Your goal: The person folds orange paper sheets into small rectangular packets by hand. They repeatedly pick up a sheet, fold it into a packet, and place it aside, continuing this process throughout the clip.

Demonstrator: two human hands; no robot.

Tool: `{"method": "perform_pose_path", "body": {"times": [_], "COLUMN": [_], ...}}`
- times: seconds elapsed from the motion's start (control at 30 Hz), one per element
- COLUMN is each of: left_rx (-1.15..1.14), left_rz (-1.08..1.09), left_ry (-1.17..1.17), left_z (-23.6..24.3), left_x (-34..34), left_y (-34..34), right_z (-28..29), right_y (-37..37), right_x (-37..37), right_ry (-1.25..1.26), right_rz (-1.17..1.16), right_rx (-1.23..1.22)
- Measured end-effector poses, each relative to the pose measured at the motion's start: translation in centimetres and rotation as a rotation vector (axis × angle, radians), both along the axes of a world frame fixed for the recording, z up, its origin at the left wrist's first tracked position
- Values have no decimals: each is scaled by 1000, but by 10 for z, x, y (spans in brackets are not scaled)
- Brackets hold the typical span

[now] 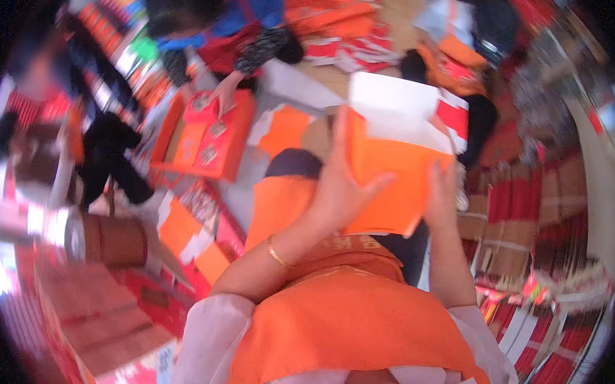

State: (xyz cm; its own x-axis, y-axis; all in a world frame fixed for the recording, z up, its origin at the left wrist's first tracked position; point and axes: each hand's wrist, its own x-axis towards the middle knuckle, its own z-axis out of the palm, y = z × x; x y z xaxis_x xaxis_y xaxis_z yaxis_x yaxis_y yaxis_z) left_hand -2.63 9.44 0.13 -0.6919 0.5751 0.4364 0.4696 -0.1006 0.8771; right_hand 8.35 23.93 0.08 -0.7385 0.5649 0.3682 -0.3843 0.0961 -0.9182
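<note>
In front of my orange apron I hold a stack of orange-and-white paper pieces [395, 179], raised and partly fanned. Its near part is plain orange; the far part is white, with a red-and-white edge showing at the right. My left hand [336, 194] grips the left edge, thumb lying on the orange face and fingers mostly hidden behind. Around the right edge is my right hand [440, 198], its thumb also on the front. A gold bracelet [277, 254] circles my left wrist. Motion blur softens the details.
Across from me, a person's hands [223, 95] reach into an orange open box [228, 158] with red items. Loose orange sheets [282, 129] lie beside it. At left are another person and a brown drum [113, 237]. Bundled red stacks [516, 200] fill the right side.
</note>
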Motion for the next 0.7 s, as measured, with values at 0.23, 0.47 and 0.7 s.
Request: {"method": "perform_pose_path", "body": {"times": [0.23,0.47,0.7], "left_rx": [60,-7,15], "left_rz": [10,131,131], "left_ry": [-106,-202,-299], "left_z": [19,-9,-16], "left_x": [-4,0,-36], "left_y": [-48,-57,-42], "right_z": [28,2,0], "right_y": [-15,-14,-16], "right_x": [-40,-33,-65], "right_ry": [-242,-437,-507], "right_rz": [81,-1,-94], "right_rx": [61,448,102]}}
